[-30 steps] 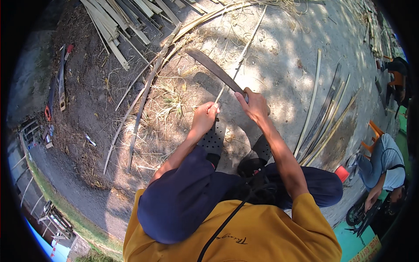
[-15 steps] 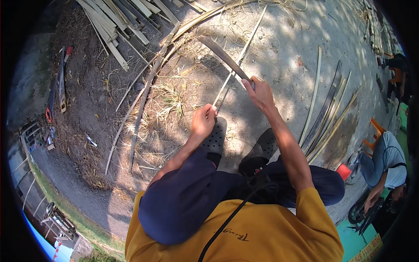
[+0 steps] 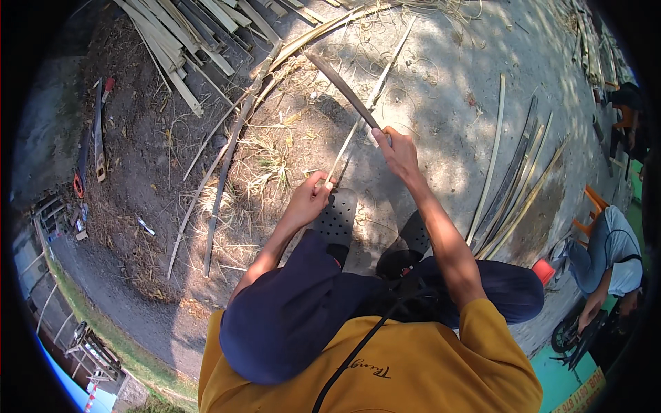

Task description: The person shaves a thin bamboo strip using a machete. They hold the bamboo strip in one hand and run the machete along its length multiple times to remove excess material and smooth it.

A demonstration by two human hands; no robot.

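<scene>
My left hand [image 3: 308, 200] pinches the near end of a long, pale, thin strip, likely split bamboo [image 3: 385, 72], which runs away from me over the ground. In my right hand [image 3: 399, 155] is the handle of a machete [image 3: 342, 85], its long dark blade pointing to the far left. The blade crosses over the strip just beyond my right hand; whether the two touch I cannot tell. Both hands are above my dark perforated clogs [image 3: 337, 217]. The machete's handle is mostly hidden by my fingers.
A pile of pale strips [image 3: 162, 38] lies at the far left, long curved strips [image 3: 224, 186] nearer. More strips [image 3: 516, 186] lie to my right. A handsaw [image 3: 99, 138] rests at the left. A person in a light shirt [image 3: 613, 241] sits at the right by an orange chair [image 3: 587, 210].
My right hand and the machete have shifted slightly left and nearer to me. The left hand has moved a little left and down with the strip's end.
</scene>
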